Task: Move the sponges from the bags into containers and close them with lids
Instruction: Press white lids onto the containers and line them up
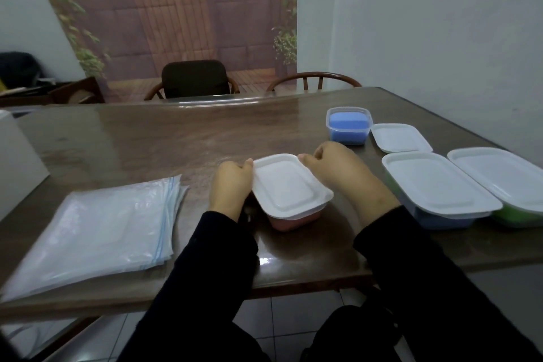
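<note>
A white lid (289, 185) lies on a clear container holding a pink sponge (293, 222), in front of me at the table's middle. My left hand (232, 185) grips the lid's left edge and my right hand (340, 169) holds its far right corner. To the right stand two lidded containers, one with a blue sponge (440, 222) and one with a green sponge (517, 219). Further back a small open container holds a blue sponge (348, 125), with its loose lid (399, 138) beside it. Flat empty zip bags (97, 226) are stacked at the left.
The brown wooden table (161, 138) has its near edge just below my sleeves. A white box (14, 161) stands at the far left edge. Two chairs (195, 79) sit behind the table's far side, and a wall runs along the right.
</note>
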### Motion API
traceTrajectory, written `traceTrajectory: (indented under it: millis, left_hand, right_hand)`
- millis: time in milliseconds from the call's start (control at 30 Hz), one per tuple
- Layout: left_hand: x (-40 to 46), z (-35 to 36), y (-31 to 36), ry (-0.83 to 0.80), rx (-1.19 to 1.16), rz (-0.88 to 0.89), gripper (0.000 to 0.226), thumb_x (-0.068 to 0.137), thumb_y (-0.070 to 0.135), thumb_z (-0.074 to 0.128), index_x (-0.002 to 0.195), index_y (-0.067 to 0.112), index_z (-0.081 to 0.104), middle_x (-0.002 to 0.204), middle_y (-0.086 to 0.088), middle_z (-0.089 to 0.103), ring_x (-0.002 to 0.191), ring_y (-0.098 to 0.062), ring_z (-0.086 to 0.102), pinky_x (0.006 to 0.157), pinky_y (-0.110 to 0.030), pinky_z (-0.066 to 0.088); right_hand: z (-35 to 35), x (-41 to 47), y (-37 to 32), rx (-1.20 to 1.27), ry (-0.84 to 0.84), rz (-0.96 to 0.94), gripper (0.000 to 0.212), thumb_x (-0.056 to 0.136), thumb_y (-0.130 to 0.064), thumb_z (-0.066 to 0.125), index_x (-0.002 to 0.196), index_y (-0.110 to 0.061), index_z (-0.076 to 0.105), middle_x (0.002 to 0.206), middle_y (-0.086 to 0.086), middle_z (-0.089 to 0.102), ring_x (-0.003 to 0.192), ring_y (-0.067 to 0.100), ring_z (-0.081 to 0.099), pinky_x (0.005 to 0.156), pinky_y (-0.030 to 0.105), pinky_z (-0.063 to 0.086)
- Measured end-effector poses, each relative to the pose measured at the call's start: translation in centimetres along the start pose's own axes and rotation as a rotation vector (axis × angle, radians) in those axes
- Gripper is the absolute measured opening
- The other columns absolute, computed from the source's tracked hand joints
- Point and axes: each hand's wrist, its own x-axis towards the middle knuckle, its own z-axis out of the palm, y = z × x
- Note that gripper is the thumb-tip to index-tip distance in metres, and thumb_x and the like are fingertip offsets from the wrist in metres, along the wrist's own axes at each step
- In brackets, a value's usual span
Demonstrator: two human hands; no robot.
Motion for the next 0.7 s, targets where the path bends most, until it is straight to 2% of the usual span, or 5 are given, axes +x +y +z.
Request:
traceTrajectory:
  millis: [167,267,333,433,700]
  left_hand:
    - [-1.1,-1.2,-1.1,-0.015,0.207,0.019,0.047,0.091,0.035,0.043,0.055,0.007,0.054,0.061,-0.009,0.062,0.060,-0.028,0.060,0.062,-0.033,0.051]
    - [-2.1,-1.8,-0.1,-0.041,0.453,0.078,0.032,0.087,0.027,0.041,0.061,0.011,0.049,0.068,-0.008,0.054,0.067,-0.028,0.051,0.062,-0.031,0.039]
    - [-2.2,-1.8,1.1,-0.066,0.490,0.143,0.027,0.090,0.024,0.036,0.094,0.007,0.057,0.105,-0.016,0.059,0.099,-0.033,0.053,0.077,-0.036,0.039]
    - [-1.9,-0.8,2.1,-0.249,0.531,0.332,0.053,0.097,0.029,0.027,0.148,0.017,0.022,0.158,-0.002,0.016,0.146,-0.019,0.013,0.116,-0.042,0.014]
    - [-2.0,0.0,1.9,-0.462,0.653,0.418,0.055,0.101,0.032,0.019,0.151,0.014,0.003,0.160,0.000,-0.006,0.147,-0.011,-0.005,0.120,-0.036,0.000]
  right_hand:
    - [1.0,-3.0,0.5,-0.099,-0.052,-0.069,0.037,0.093,-0.018,0.037,0.127,-0.011,0.050,0.130,0.012,0.050,0.118,0.030,0.049,0.097,0.038,0.042]
    - [0.9,-2.8,0.7,-0.046,-0.065,-0.068,0.052,0.090,-0.003,0.035,0.138,-0.018,0.044,0.139,0.007,0.048,0.125,0.026,0.047,0.102,0.035,0.040]
    - [0.7,-2.2,0.8,0.009,-0.089,-0.088,0.059,0.087,0.002,0.035,0.139,-0.023,0.045,0.141,0.004,0.049,0.124,0.023,0.049,0.101,0.030,0.040]
    - [0.5,-1.4,0.8,0.014,-0.137,-0.157,0.063,0.084,0.008,0.033,0.135,-0.026,0.051,0.140,0.000,0.051,0.121,0.020,0.051,0.091,0.022,0.039]
    - [2.2,-1.9,0.5,-0.239,-0.018,-0.326,0.041,0.098,-0.024,0.034,0.136,-0.015,0.046,0.142,0.004,0.047,0.130,0.020,0.042,0.113,0.035,0.024]
